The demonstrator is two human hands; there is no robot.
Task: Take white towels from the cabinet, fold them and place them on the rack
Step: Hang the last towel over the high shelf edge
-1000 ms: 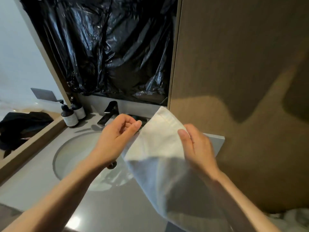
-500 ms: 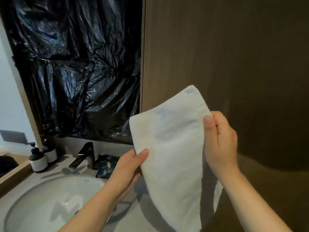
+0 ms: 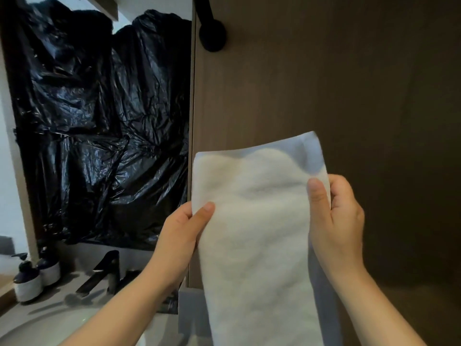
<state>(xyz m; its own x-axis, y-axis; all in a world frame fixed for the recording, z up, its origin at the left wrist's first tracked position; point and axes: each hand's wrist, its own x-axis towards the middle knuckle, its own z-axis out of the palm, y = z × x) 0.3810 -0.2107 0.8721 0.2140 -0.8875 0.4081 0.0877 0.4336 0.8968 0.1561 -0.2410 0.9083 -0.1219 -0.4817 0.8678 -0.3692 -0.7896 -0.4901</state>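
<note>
A white towel (image 3: pixel 257 231), folded into a long strip, hangs upright in front of a brown wooden wall panel (image 3: pixel 324 83). My left hand (image 3: pixel 182 236) pinches its left edge with the thumb on the front. My right hand (image 3: pixel 336 216) grips its right edge a little higher. The towel's lower end runs out of the frame at the bottom. A black round mount with a bar (image 3: pixel 212 33) sticks out of the panel at the top, above the towel.
Black plastic sheeting (image 3: pixel 99 136) covers the wall on the left. Below it are a black faucet (image 3: pixel 102 273), two pump bottles (image 3: pixel 32 278) and a white sink basin (image 3: pixel 50 328) in a grey counter.
Both hands have lifted the towel higher and to the right, in front of the wooden panel. The view has tilted up, so the black mount at the top has come into sight.
</note>
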